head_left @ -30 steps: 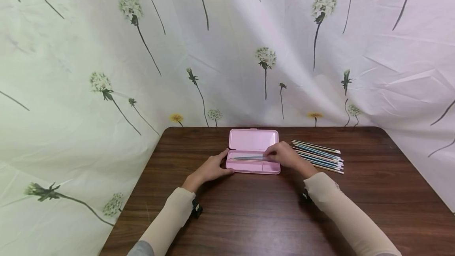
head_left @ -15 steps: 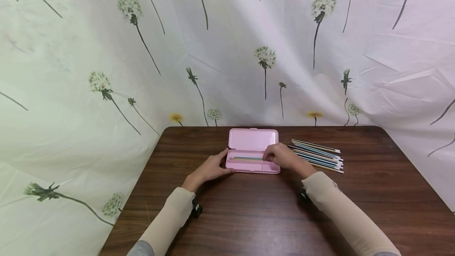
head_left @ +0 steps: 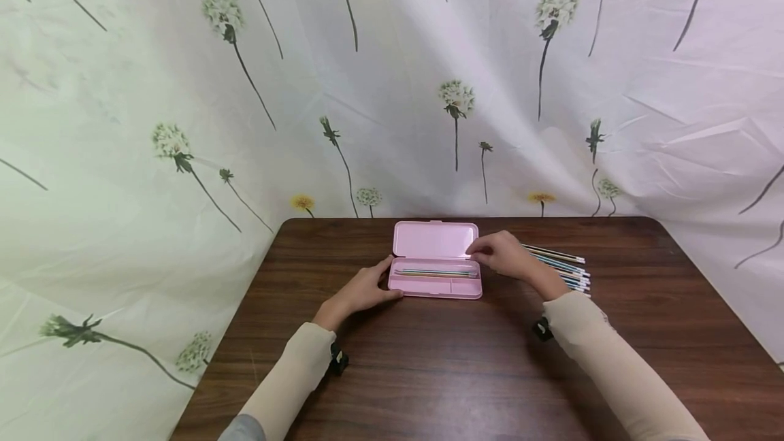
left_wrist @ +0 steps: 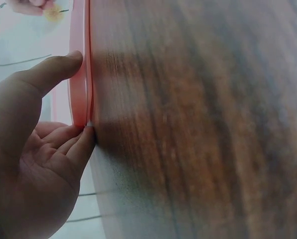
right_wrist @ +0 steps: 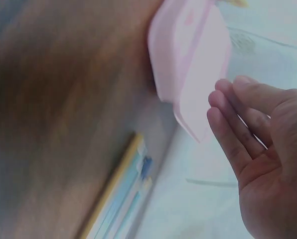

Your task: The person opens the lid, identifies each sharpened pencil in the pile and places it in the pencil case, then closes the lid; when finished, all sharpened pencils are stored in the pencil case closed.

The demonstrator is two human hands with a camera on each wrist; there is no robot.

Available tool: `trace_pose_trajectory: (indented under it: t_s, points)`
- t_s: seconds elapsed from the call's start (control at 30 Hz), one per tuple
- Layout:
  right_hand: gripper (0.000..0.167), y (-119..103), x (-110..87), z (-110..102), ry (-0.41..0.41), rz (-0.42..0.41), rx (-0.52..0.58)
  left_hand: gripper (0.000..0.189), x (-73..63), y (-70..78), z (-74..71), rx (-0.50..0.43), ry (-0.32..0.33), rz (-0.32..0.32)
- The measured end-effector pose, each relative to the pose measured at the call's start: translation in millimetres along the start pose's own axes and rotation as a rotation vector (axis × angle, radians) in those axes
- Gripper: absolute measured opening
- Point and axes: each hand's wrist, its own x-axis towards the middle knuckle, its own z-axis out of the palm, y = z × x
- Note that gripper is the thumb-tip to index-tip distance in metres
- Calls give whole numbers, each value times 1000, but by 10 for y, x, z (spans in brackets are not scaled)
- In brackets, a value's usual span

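Note:
A pink pencil case (head_left: 419, 287) lies with its lid (head_left: 435, 240) raised at the back. Teal and gold pencils (head_left: 435, 273) lie lengthwise in its rear compartment. My left hand (head_left: 361, 290) grips the case's left end; in the left wrist view, the thumb presses one side and the fingers meet the corner. Above the case's right end hovers my right hand (head_left: 505, 254), holding nothing. The right wrist view shows its fingers (right_wrist: 228, 134) loosely extended, apart from the case. Right of the case lie several white-ended pencils (head_left: 566, 271), partly hidden by the right hand and wrist.
The dark wooden table (head_left: 429, 366) reaches back to a white floral cloth (head_left: 392, 101) hanging along its far edge. A small divider splits the front compartment of the case. Both wrists carry a small black camera (head_left: 338, 359).
My right hand has let go of a pencil inside the case, then lifted and moved right. The pencil now lies flat among the others. My left hand has stayed in place.

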Motion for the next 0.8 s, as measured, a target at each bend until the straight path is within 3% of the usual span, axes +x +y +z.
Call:
trace_pose_trajectory:
  t_s: [0.37, 0.8]
  points:
    - [15, 133, -363, -554, 32, 79, -20, 93, -15, 4, -3, -5, 2, -2]
    - [13, 333, -935, -911, 85, 238, -42, 94, -2, 2, -4, -7, -4, -5]
